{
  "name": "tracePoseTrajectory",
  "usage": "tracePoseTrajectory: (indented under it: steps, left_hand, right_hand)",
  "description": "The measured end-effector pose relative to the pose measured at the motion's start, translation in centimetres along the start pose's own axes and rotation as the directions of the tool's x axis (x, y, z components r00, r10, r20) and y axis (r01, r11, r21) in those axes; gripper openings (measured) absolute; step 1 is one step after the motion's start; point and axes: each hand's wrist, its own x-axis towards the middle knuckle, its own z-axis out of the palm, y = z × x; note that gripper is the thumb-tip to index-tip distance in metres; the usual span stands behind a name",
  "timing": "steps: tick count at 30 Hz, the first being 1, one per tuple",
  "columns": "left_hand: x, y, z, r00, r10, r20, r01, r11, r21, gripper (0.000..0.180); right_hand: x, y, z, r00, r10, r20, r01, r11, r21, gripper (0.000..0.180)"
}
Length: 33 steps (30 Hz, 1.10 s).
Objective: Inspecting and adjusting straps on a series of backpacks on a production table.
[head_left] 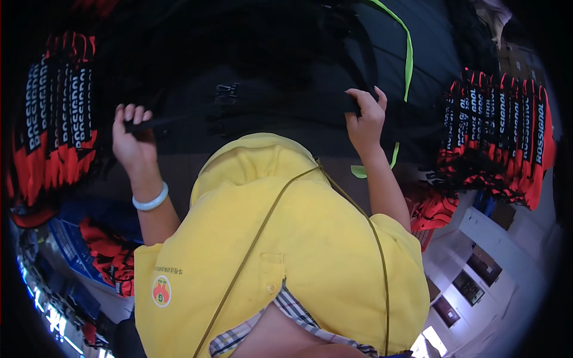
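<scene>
My left hand [134, 136] has its fingers curled round the end of a black strap [164, 122], which runs right across dark fabric. My right hand [366, 116] is closed, thumb and fingers pinched on dark webbing [364, 53] that rises away from me. Between the hands spreads a large black fabric piece [268, 98]. Small metal or dark buckles [227, 92] show faintly on it. Bright green tape [409, 56] curves down beyond my right hand, and another bit of it [359, 172] lies by my right forearm. Much of the black material is too dark to make out.
Red-and-black printed fabric pieces are stacked at the far left [57, 119] and at the right [498, 131]. A blue crate [74, 244] with more red-and-black pieces [110, 256] stands lower left. At the lower right is a red basket [425, 237].
</scene>
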Motion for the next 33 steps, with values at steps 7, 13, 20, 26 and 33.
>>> tracePoseTrajectory:
  steps: [7, 13, 20, 26, 33]
  left_hand:
    - [-1.3, 5.7, -2.3, 0.929, 0.296, -0.221, -0.135, 0.829, 0.543, 0.027]
    - [-1.0, 9.1, -6.6, 0.773, 0.550, -0.315, -0.301, 0.756, 0.580, 0.028]
    - [-0.4, 11.3, -13.5, 0.833, 0.184, -0.522, 0.001, 0.943, 0.334, 0.064]
    - [-0.5, 10.4, -12.2, 0.740, 0.182, -0.648, 0.117, 0.913, 0.390, 0.098]
    - [-0.1, 10.5, -11.5, 0.837, -0.032, -0.546, 0.217, 0.936, 0.277, 0.086]
  right_hand:
    - [0.3, -0.7, 1.4, 0.943, -0.061, 0.327, 0.058, 0.998, 0.021, 0.039]
    - [1.8, -0.6, 2.1, 0.996, -0.076, 0.035, 0.078, 0.995, -0.062, 0.039]
    - [1.0, -0.9, 2.0, 1.000, -0.014, 0.027, 0.014, 1.000, -0.022, 0.030]
    - [0.5, -0.7, 1.6, 1.000, 0.020, -0.002, -0.020, 1.000, 0.016, 0.031]
    - [-0.7, 0.0, 1.1, 0.932, 0.271, 0.241, -0.287, 0.957, 0.035, 0.037]
